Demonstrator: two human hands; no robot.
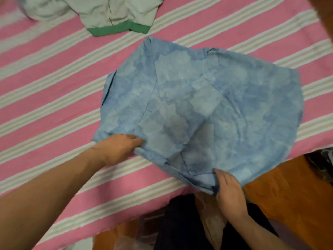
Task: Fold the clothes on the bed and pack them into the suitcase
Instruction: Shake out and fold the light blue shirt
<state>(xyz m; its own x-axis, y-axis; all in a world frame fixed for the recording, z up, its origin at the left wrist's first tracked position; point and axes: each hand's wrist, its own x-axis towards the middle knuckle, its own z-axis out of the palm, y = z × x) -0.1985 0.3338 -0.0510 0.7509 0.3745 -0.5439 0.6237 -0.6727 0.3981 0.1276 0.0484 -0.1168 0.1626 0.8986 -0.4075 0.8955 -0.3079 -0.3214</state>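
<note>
Blue garment [207, 109]: lying spread and creased on the striped bed [54, 83], mottled pale-blue print, near edge bunching at the left hand [119, 148] and the right hand [228, 193].
Pale garment [115, 13]: sitting crumpled with a green hem, well beyond both hands.

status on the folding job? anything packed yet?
Done: nothing visibly packed; no suitcase in view. In hand: the blue shirt lies on the striped bed, left hand and right hand gripping its near edge. Left: finishing that fold, then the pale green-trimmed garment.

A shirt [207, 109] lies on the bed [45, 87], with another garment [115, 13] behind it to the left.
</note>
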